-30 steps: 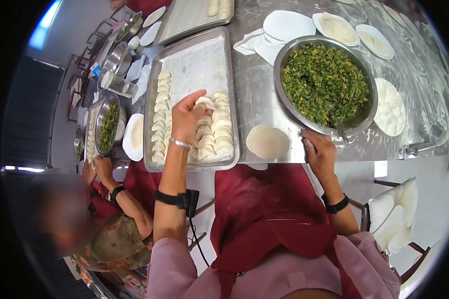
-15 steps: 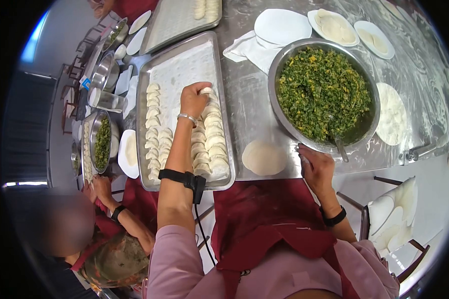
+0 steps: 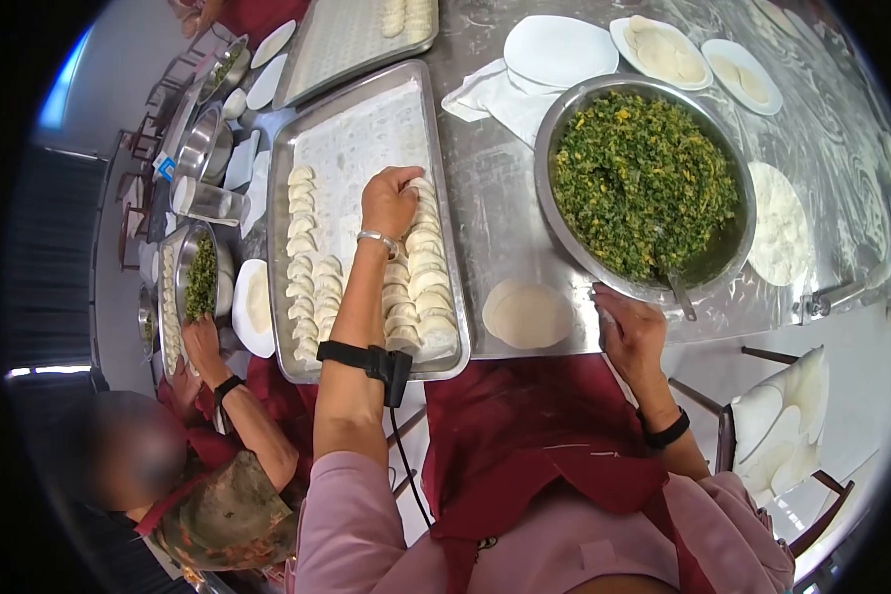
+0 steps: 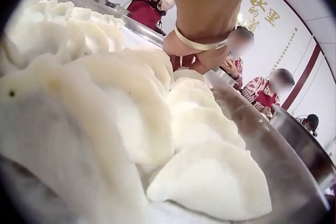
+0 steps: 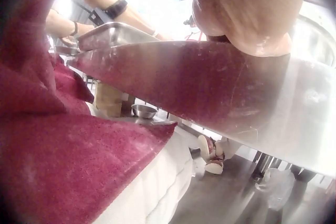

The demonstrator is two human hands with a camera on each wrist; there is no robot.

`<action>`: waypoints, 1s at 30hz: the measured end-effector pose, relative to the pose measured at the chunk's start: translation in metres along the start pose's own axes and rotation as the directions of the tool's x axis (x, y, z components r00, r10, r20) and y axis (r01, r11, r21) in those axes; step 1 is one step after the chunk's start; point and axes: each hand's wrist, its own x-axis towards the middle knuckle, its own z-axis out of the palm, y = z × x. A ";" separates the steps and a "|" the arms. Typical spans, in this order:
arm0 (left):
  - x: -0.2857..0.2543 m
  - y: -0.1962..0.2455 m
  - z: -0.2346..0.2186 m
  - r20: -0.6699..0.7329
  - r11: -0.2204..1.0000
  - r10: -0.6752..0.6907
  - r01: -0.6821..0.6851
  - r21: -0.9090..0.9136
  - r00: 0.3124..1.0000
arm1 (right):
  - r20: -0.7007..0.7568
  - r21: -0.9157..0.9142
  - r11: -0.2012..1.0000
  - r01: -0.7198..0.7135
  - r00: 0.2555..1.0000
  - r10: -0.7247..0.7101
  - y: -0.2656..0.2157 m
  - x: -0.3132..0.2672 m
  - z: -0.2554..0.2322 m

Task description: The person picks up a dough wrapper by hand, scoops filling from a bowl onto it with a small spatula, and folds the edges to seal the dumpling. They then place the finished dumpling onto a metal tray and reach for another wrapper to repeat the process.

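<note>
In the head view the left hand [image 3: 390, 204] reaches over the metal tray [image 3: 452, 287] and pinches a pale dumpling [image 3: 421, 186] at the top of the rightmost row. Below it, rows of folded dumplings [image 3: 430, 280] overlap on the tray. The left wrist view shows dumplings [image 4: 210, 179] close up, the left hand [image 4: 197, 45] behind them, its fingertips hidden. At the table's front edge rests the right hand [image 3: 632, 332], fingers loosely bent, holding nothing visible. Round wrappers [image 3: 527, 314] lie between tray and right hand. The right wrist view shows part of the right hand [image 5: 247, 14].
A large bowl of chopped green filling [image 3: 646, 188] with a spoon handle [image 3: 681, 297] stands beyond the right hand. Farther back are white plates [image 3: 561, 51], a cloth [image 3: 485, 91] and a second tray [image 3: 351, 49]. A neighbouring person [image 3: 218, 505] works at the left.
The left hand has moved up the tray with the dumpling and lowered it to the top of the right row. The right hand stays by the table edge. The neighbour's hand has moved to their bowl.
</note>
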 end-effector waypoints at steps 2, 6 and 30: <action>-0.002 0.009 -0.005 0.005 0.988 0.070 -0.070 0.134 0.998 | -0.003 -0.013 1.000 0.015 1.000 -0.015 -0.001 0.001 0.000; -0.003 0.003 0.001 -0.003 0.968 0.162 -0.159 0.196 0.987 | -0.020 -0.034 0.999 0.038 0.999 -0.038 0.001 0.000 0.002; -0.281 0.134 0.085 0.172 0.724 -0.112 0.199 -0.660 0.979 | 0.212 -0.086 0.967 0.241 0.952 -0.219 -0.017 -0.007 0.019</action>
